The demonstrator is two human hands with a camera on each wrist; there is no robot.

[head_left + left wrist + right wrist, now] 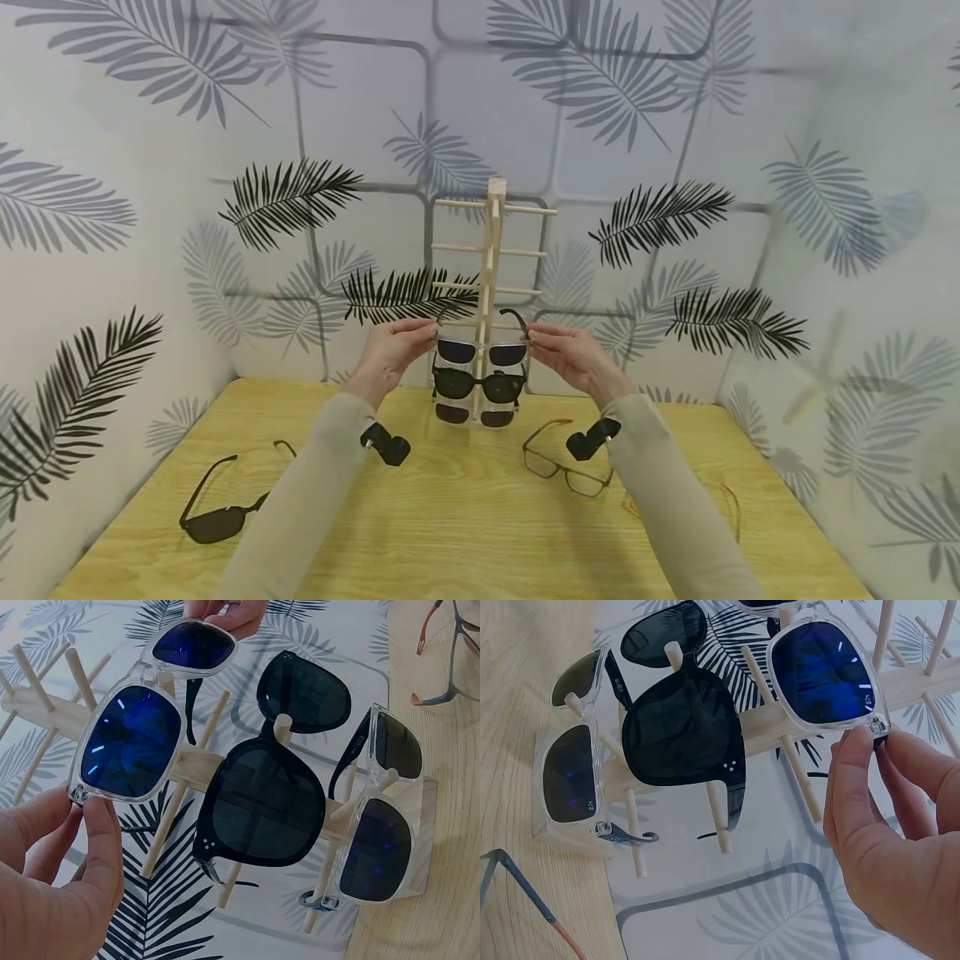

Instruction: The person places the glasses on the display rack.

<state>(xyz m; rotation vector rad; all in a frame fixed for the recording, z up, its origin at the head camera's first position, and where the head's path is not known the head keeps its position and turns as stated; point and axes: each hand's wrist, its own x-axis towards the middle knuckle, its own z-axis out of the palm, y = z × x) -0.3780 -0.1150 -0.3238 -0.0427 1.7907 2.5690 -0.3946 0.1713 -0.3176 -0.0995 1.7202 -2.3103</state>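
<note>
A pair of clear-framed sunglasses (133, 741) with blue lenses is held at its two hinge corners, one hand on each side. My left hand (394, 346) pinches the left corner between thumb and fingers, and my right hand (573, 354) pinches the right one. The pair sits at a peg level of the wooden display stand (491, 242). Just below hang black sunglasses (480, 384), and under them another clear-framed pair (375, 851) rests on the lowest pegs. Bare pegs stick out on the stand's upper part.
Black sunglasses (216, 526) lie at the table's left, partly behind my left sleeve. Thin-framed eyeglasses (566, 472) with orange temple tips lie right of the stand. Yellowish glasses (731, 508) lie partly under my right forearm. A patterned wall (517, 100) stands close behind the stand.
</note>
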